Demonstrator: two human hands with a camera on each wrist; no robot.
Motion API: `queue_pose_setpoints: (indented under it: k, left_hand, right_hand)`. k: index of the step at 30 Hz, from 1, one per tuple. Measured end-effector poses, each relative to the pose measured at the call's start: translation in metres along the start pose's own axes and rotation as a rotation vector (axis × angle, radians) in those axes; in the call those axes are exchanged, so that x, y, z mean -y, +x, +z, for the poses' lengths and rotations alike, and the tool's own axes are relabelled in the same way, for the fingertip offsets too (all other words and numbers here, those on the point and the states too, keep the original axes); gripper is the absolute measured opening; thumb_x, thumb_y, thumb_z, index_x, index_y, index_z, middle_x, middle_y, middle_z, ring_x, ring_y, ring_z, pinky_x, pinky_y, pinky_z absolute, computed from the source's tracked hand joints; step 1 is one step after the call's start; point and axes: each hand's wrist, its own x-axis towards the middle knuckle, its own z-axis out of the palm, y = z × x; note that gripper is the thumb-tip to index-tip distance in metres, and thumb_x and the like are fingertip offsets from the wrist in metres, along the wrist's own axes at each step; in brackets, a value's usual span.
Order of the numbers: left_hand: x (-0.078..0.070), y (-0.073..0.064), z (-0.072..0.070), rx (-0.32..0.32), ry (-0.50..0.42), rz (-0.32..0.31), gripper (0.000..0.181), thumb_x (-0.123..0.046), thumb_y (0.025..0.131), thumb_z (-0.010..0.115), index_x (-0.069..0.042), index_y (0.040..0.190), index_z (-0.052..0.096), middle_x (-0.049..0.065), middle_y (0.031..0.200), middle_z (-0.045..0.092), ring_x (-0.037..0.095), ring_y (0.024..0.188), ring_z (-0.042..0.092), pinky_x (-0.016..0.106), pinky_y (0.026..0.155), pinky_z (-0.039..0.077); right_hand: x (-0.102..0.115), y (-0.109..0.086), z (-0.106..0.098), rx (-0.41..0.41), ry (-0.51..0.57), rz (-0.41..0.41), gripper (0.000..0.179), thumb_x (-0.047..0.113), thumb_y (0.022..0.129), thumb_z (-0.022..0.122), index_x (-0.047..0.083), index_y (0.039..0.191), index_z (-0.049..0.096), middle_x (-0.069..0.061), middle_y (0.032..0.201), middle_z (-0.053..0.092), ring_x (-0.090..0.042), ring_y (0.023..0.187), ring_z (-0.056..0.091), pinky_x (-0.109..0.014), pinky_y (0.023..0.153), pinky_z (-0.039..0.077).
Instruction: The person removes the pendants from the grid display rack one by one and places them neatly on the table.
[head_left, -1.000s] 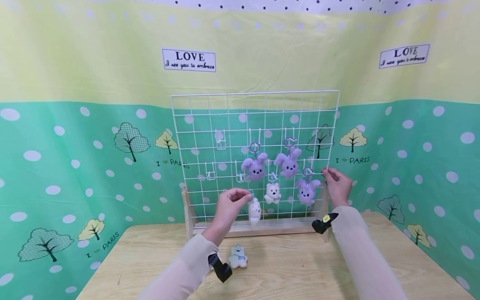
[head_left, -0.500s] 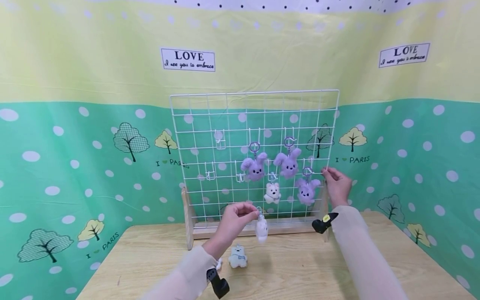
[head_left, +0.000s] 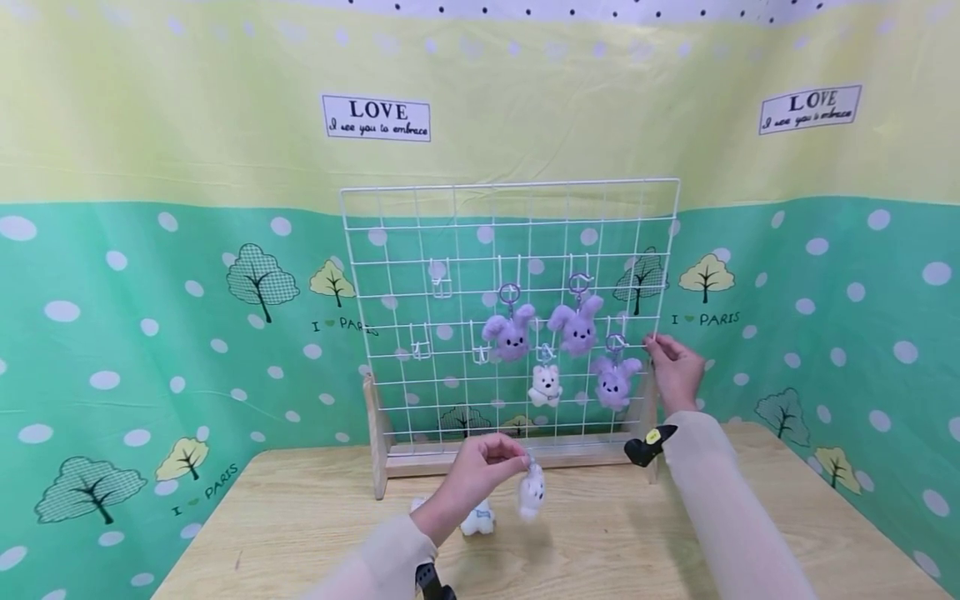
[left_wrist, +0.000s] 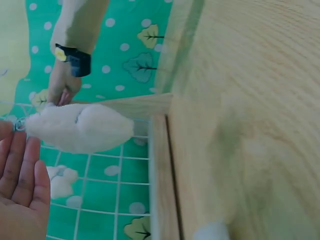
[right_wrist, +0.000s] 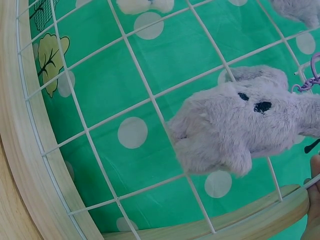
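Observation:
My left hand (head_left: 486, 468) pinches the metal ring of a white plush keychain (head_left: 532, 493), which dangles over the table in front of the rack. In the left wrist view that plush (left_wrist: 82, 127) hangs from the fingertips. My right hand (head_left: 675, 373) grips the right edge of a white wire grid rack (head_left: 465, 225). Close to that hand a purple bunny keychain (head_left: 615, 385) hangs on a hook; the right wrist view has the same bunny (right_wrist: 235, 120) large. Partly behind the left wrist, a white bear keychain (head_left: 477, 520) lies on the table.
Two more purple bunnies (head_left: 512, 335) and a small white bear (head_left: 545, 387) hang from the grid. Bare white hooks (head_left: 441, 283) sit on its left part. Wooden feet (head_left: 377, 442) hold the rack up on the table (head_left: 585, 550). A patterned curtain (head_left: 150, 333) is behind.
My left hand has come down and slightly right, away from the grid, carrying the white plush keychain. It now partly covers the bear on the table. The right hand stays at the rack's edge.

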Motion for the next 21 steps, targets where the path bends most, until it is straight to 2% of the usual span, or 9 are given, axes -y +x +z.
queue_pose_setpoints:
  k: [6,15,21]
  left_hand:
    - [0.017,-0.003,0.008,0.046,-0.021,0.024,0.016,-0.007,0.084,0.069,0.005,0.093,0.066,0.005,0.086,0.069,0.009,0.073,0.06,0.02,0.071,0.051]
    - [0.038,-0.009,0.015,0.111,-0.009,0.008,0.014,-0.003,0.082,0.068,0.006,0.093,0.066,0.006,0.084,0.067,0.01,0.072,0.06,0.019,0.071,0.051]
    - [0.045,-0.011,0.015,0.123,0.026,0.007,0.013,-0.005,0.083,0.068,0.004,0.091,0.066,0.003,0.081,0.066,0.008,0.071,0.058,0.019,0.068,0.05]
  right_hand:
    - [0.001,-0.001,0.0,0.0,-0.005,-0.004,0.035,0.032,0.088,0.065,0.011,0.116,0.066,-0.006,0.116,0.066,0.001,0.089,0.061,-0.018,0.083,0.05]
    - [-0.001,-0.001,0.0,0.013,0.003,0.005,0.036,0.033,0.089,0.064,0.011,0.117,0.065,-0.004,0.115,0.067,-0.003,0.093,0.061,-0.021,0.087,0.049]
    - [0.0,-0.001,0.0,0.008,0.033,0.008,0.035,0.031,0.088,0.065,0.011,0.116,0.066,-0.003,0.114,0.067,-0.002,0.091,0.061,-0.019,0.086,0.049]
